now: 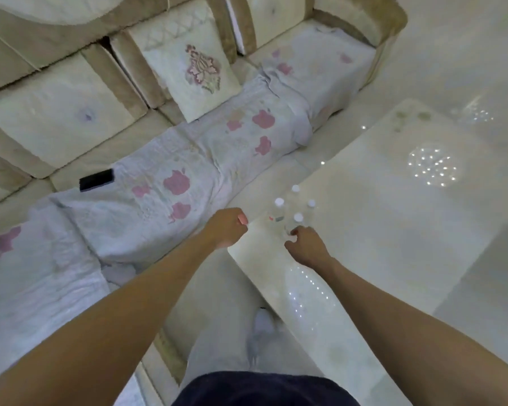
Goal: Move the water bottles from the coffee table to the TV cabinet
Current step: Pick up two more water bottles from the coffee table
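- Clustered near the close left corner of the glossy white coffee table (393, 218) stand four clear water bottles (289, 210), each upright with a white cap; whatever is in them cannot be made out, as the bodies are see-through and blurred.
- One bottle carries a small label with red and dark marks, seen through the plastic.
- Nearest of the four, a capped bottle (297, 221) stands just beyond the right hand (307, 247); that hand's grip is curled with fingertips (294, 231) at the bottle's base, though whether they actually clasp it cannot be told.
- Over the gap between sofa and table the left hand (226, 228) hovers, its grip clenched into a loose fist holding nothing, just beside the table's edge.
- Both bare forearms reach forward from the bottom of the view.
- Otherwise the tabletop is polished and pale, mirroring clusters of ceiling lights as bright dots.
- Alongside the table runs a beige sofa (71, 112) with a white seat cover (188, 177) printed with pink apple shapes.
- Against the sofa back leans an embroidered cushion (194, 74) with a pink floral motif, tilted.
- A black phone (96, 179) lies flat on the seat, well apart from the bottles.
- Glossy white floor tiles (467, 54) surround the furniture.
- Below, a white shoe (261, 320) shows on the floor next to the table's near end.
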A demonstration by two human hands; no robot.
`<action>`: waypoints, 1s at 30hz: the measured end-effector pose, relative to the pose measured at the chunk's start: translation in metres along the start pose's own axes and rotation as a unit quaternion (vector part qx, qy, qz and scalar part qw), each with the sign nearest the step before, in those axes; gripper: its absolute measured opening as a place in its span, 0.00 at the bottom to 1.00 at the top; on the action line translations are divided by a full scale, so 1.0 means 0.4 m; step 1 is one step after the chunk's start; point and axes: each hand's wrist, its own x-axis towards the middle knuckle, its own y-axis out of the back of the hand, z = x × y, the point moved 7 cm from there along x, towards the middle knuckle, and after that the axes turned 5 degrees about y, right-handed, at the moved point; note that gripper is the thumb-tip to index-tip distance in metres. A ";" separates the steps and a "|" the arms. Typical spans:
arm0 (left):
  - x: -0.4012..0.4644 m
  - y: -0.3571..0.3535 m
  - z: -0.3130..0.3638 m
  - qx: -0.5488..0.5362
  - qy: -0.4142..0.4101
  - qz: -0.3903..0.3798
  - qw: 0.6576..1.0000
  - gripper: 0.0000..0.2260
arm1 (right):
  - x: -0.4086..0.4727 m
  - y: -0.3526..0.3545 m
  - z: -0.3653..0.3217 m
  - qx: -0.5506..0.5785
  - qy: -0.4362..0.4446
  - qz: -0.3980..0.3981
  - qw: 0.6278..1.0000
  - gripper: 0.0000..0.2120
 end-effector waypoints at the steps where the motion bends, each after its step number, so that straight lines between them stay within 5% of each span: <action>1: 0.033 -0.010 0.017 0.017 -0.012 -0.017 1.000 0.12 | 0.018 0.004 0.008 0.006 -0.020 0.001 1.000 0.24; 14: 0.557 -0.230 0.161 0.162 -0.156 -0.149 0.963 0.30 | 0.351 -0.033 0.095 0.050 -0.103 0.080 0.990 0.32; 19: 0.647 -0.325 0.129 0.213 -0.176 -0.213 0.937 0.25 | 0.427 -0.121 0.136 0.054 -0.162 0.105 0.980 0.27; 25: 0.649 -0.349 0.066 0.210 -0.214 -0.171 0.939 0.12 | 0.425 -0.179 0.153 0.078 -0.221 0.153 0.960 0.16; 30: 0.609 -0.324 0.046 0.231 -0.231 -0.187 0.926 0.15 | 0.348 -0.187 0.151 0.116 -0.241 0.176 0.947 0.16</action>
